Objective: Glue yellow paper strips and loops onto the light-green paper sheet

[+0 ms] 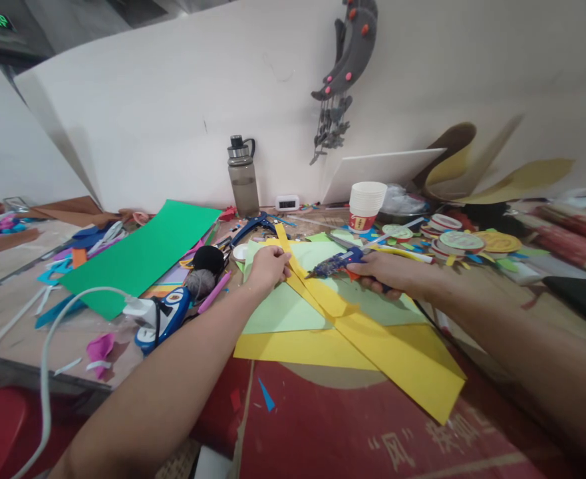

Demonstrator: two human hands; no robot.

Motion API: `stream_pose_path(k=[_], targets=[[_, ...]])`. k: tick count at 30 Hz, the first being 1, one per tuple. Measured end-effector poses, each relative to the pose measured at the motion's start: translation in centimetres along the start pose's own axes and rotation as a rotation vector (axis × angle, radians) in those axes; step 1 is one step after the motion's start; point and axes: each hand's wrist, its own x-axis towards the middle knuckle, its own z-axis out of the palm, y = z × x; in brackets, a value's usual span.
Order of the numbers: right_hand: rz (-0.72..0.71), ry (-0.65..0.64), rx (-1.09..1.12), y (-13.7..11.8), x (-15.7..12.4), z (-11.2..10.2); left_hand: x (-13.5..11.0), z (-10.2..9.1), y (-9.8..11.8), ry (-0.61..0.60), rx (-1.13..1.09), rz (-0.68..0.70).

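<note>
A blue hot glue gun [333,262] with an orange trigger is in my right hand [380,269], its nozzle pointing left. The tip is at a folded yellow paper strip [317,293]; whether it touches cannot be made out. My left hand [270,265] pinches the upper part of this strip between thumb and fingers. Toward the lower right the strip widens into a broad yellow band [407,366]. Beneath it lie pale green paper sheets [273,309] and a yellow sheet [293,350].
On the left are a green sheet [143,259], yarn balls [207,259] and a power strip [165,318] with a white cable. A bottle [243,183], small clock [287,203] and stacked paper cups [366,203] stand behind. Round discs [455,243] lie right. A red box [332,426] is in front.
</note>
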Motion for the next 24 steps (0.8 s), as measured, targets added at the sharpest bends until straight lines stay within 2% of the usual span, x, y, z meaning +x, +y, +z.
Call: stream_pose_path(k=[8,16,24], targets=[[-0.036,0.107,-0.032,-1.0,1.0,1.3,-0.3,0.0,0.4,-0.010,0.005,-0.026],[-0.002,0.006,0.004,-0.1,0.1,0.2,-0.3,0.0,0.5,-0.003,0.006,-0.025],[-0.007,0.096,-0.036,-1.1,0.9,1.1,-0.3,0.0,0.5,0.000,0.017,-0.021]])
